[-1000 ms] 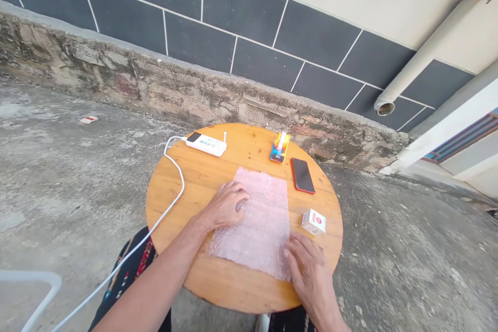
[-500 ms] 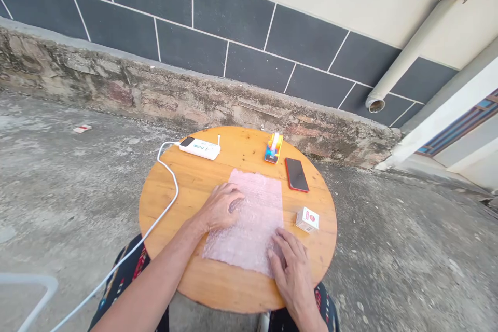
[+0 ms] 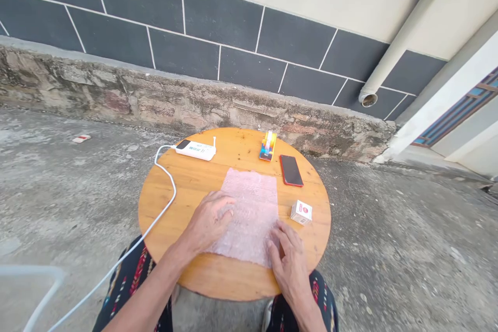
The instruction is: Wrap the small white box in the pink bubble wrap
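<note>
A sheet of pinkish bubble wrap (image 3: 251,212) lies flat on the round wooden table (image 3: 229,282). My left hand (image 3: 210,218) rests over its left edge, fingers curved and apart, holding nothing. At the lower right edge of the sheet is my right hand (image 3: 288,254), its fingers bent and spread, thumb on or close to the wrap. Just beyond that hand stands a small white box (image 3: 301,212) with red print.
A phone (image 3: 291,170) in a red case lies at the right, near a yellow and blue tape dispenser (image 3: 268,146). A white power strip (image 3: 195,150) sits at the back left, its cable (image 3: 173,187) running down the left side. Behind is a stone ledge (image 3: 163,101).
My left hand has slid slightly toward me and left along the wrap's edge. The right hand stays at the lower right edge. The whole view has shifted a little.
</note>
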Action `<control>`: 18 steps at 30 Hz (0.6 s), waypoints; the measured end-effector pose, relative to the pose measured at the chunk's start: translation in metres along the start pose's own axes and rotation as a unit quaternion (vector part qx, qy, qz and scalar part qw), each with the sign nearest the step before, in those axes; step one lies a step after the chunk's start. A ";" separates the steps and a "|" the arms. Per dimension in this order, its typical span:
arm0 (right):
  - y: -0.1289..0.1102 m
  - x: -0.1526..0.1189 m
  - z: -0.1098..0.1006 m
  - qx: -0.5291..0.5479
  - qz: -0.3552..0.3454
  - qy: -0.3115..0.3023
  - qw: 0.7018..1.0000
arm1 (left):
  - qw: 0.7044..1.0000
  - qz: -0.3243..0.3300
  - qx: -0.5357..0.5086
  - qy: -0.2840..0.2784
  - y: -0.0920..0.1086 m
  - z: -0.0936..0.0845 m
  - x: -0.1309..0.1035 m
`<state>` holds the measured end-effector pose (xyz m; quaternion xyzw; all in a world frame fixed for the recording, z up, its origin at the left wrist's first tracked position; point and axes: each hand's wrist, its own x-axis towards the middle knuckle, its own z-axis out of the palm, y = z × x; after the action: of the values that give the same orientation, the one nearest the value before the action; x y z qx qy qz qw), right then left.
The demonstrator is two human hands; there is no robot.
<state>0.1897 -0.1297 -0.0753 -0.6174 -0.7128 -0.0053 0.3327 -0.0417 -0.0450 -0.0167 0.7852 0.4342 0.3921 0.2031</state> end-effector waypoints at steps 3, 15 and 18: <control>0.000 0.000 0.001 0.003 -0.002 0.007 1.000 | 0.998 -0.047 -0.014 0.026 0.001 0.000 -0.032; -0.029 -0.002 -0.053 0.144 0.059 0.152 0.976 | 0.987 0.065 -0.150 -0.015 0.091 -0.031 -0.099; -0.058 -0.005 -0.102 0.171 0.037 0.230 0.958 | 0.987 0.041 -0.135 0.073 0.101 -0.055 -0.117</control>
<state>0.1863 -0.1909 0.0252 -0.5593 -0.5844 -0.0132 0.5878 -0.0691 -0.1988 0.0317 0.7367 0.3589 0.5115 0.2584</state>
